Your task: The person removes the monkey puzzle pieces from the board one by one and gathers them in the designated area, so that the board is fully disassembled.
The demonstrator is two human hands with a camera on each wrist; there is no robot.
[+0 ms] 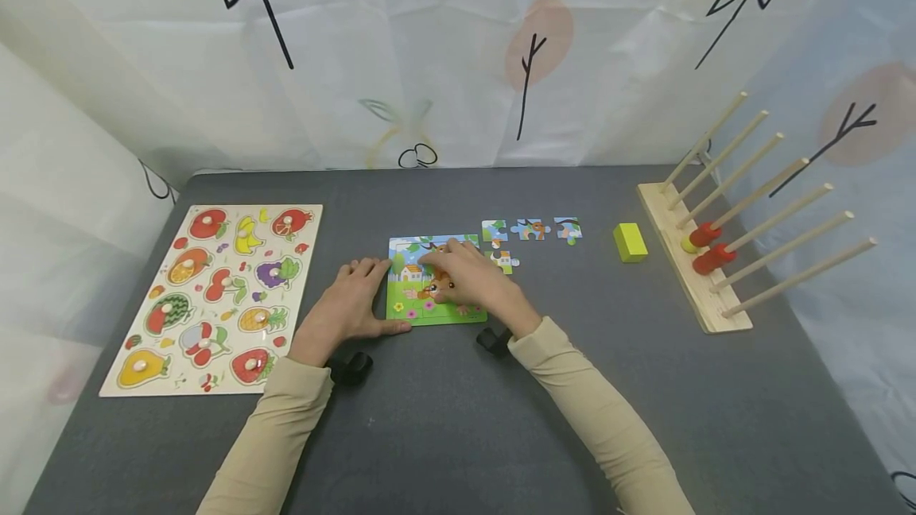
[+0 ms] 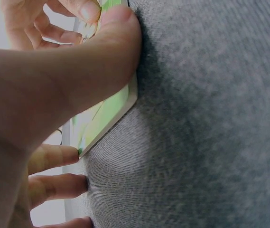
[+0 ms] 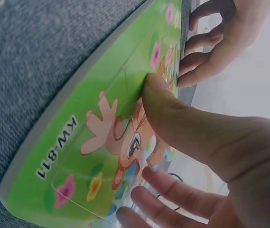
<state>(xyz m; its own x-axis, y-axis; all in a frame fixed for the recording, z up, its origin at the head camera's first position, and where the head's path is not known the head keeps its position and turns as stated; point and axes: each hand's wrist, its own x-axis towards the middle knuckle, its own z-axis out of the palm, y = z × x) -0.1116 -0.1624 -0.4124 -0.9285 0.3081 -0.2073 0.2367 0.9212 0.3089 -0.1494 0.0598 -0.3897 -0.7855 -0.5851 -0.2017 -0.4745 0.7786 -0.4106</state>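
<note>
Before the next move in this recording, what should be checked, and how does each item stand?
1. Puzzle board flat on the table: ok.
2. Left hand touching the puzzle board: ok, at its near left corner.
3. Picture fully visible under the right hand: not ok, partly covered.
4. All pieces placed: not ok; four loose pieces lie right of the board.
5. Nearest piece clear of the board: cannot tell.

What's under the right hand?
The puzzle, its printed animal partly showing. In the head view, the right hand covers part of it; what's directly beneath can't be seen.
</note>
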